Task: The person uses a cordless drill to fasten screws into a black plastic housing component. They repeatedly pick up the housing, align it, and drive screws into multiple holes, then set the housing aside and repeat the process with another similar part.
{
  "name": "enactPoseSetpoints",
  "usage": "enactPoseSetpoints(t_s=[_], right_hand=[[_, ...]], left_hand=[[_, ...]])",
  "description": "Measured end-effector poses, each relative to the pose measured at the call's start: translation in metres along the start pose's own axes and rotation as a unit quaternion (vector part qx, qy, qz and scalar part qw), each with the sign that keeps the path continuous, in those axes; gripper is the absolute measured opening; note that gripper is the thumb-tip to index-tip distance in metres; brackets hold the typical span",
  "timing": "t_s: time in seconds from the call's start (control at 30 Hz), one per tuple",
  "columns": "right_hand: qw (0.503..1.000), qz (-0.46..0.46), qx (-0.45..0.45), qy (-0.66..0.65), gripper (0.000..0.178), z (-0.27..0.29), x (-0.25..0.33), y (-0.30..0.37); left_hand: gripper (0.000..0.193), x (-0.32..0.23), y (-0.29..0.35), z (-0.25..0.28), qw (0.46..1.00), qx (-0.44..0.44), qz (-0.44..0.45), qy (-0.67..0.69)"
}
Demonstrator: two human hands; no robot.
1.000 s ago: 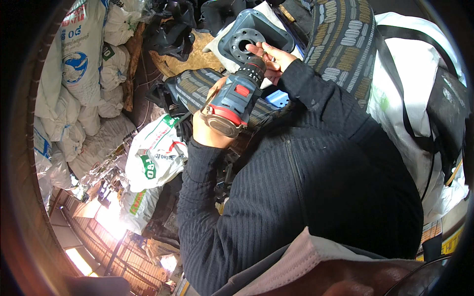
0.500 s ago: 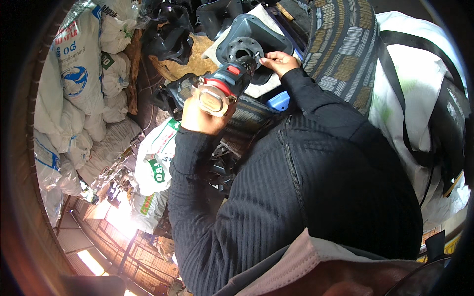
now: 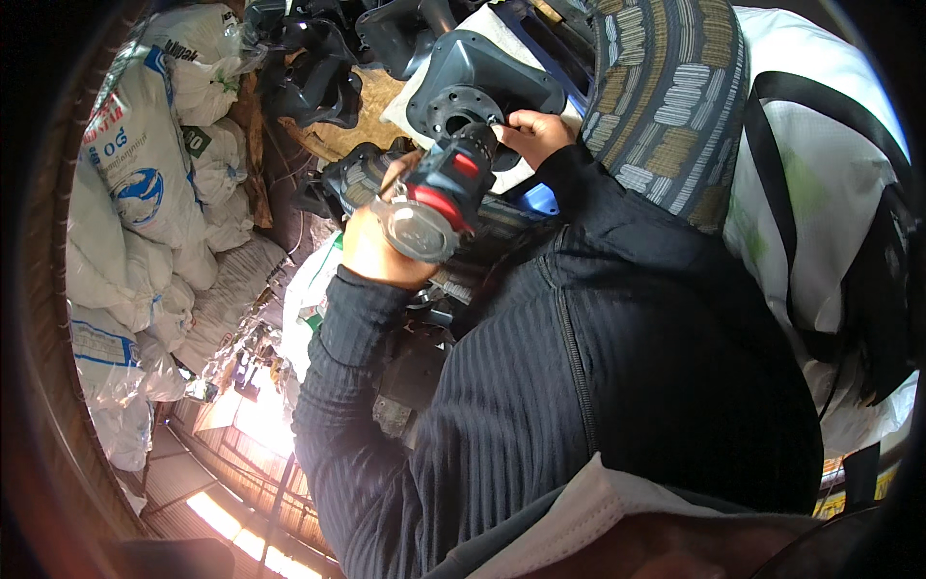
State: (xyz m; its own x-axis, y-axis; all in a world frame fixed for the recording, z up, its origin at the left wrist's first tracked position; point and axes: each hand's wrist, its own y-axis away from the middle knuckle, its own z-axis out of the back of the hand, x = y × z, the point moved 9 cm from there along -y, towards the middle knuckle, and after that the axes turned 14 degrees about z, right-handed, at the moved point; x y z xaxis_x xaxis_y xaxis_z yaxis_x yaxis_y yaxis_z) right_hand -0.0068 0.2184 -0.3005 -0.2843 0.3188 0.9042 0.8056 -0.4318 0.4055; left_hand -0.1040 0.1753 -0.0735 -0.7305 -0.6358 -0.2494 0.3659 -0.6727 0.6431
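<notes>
My left hand (image 3: 378, 249) is wrapped round a cordless drill (image 3: 449, 185), dark with red parts and a rounded, pale cap-like end toward me. Its chuck end reaches up to a black flanged part (image 3: 487, 69), a funnel-like piece with a squarish rim and a round, holed collar. At the right side of that collar, my right hand (image 3: 540, 138) has its thumb and fingers pinched on a small silvery fastener (image 3: 495, 122). The fastener is mostly covered by the fingertips. Whether the drill's tip touches the collar cannot be made out.
More black moulded parts (image 3: 313, 82) lie at the far left. A patterned grey-and-brown cushion-like roll (image 3: 666, 106) curves along the right, beside a white bag (image 3: 820, 183) with black straps. Stacked white sacks (image 3: 145, 193) stand at left. A blue object (image 3: 540, 200) sits below my right hand.
The view has shifted slightly. My left hand and the drill sit a little lower in it, the drill turned somewhat. My right fingertips are tighter against the collar, covering more of the fastener.
</notes>
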Motion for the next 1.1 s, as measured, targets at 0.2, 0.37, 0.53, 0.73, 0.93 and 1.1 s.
enactPoseSetpoints(t_s=[0.2, 0.37, 0.53, 0.73, 0.93, 1.1], right_hand=[[1.0, 0.001, 0.013, -0.004, 0.034, -0.002, 0.003, 0.004], [0.999, -0.002, 0.018, 0.032, 0.034, 0.002, 0.011, 0.005], [0.995, 0.021, 0.024, 0.092, 0.035, 0.003, 0.015, -0.004], [0.95, -0.1, -0.034, -0.294, 0.035, 0.023, 0.0, 0.011], [0.834, -0.053, 0.038, -0.547, 0.038, 0.006, 0.053, 0.016], [0.833, -0.05, 0.08, -0.546, 0.036, -0.003, 0.061, 0.017]], left_hand=[[0.069, 0.016, 0.005, -0.014, 0.994, 0.026, 0.106, 0.0], [0.059, 0.009, -0.001, -0.016, 0.999, -0.033, 0.024, -0.014], [0.029, 0.018, -0.004, -0.013, 0.993, -0.031, 0.105, 0.054], [0.031, -0.004, 0.04, 0.0, 0.976, -0.121, 0.056, 0.17], [0.025, -0.02, 0.086, -0.004, 0.954, -0.225, 0.029, 0.198], [0.024, -0.004, 0.098, -0.028, 0.949, -0.195, 0.087, 0.234]])
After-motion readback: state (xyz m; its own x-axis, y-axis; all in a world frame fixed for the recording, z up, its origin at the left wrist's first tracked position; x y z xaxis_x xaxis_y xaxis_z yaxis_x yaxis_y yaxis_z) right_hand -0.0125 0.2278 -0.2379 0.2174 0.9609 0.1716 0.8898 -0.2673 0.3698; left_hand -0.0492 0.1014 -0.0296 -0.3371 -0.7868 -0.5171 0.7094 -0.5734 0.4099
